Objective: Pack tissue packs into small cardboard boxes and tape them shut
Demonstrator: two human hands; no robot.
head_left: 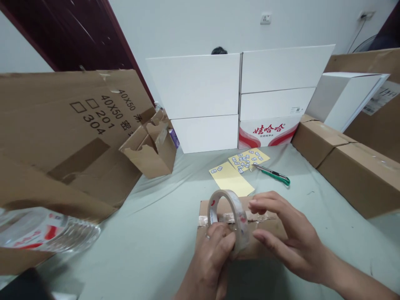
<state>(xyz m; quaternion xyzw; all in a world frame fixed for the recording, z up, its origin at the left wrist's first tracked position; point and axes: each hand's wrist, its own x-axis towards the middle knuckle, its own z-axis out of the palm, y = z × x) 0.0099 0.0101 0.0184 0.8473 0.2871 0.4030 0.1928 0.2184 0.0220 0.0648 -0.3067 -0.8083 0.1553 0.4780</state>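
Observation:
My left hand point(215, 253) is closed around the lower part of a roll of clear packing tape point(238, 210), which stands upright over a small cardboard box point(265, 245). The box lies on the table in front of me, with shiny clear tape along its top seam. My right hand point(287, 233) hovers over the box's right side, thumb and fingers apart, with nothing visible between them. Beyond the box lie two yellow sheets point(233, 179) with small blue-edged stickers. A green utility knife point(272, 173) rests beside them.
White boards point(203, 87) stand at the back, and the top of a person's head shows above them. A large carton point(78, 137), a small open box point(153, 154) and a plastic bottle point(53, 231) are at left. Long brown boxes point(359, 171) line the right side.

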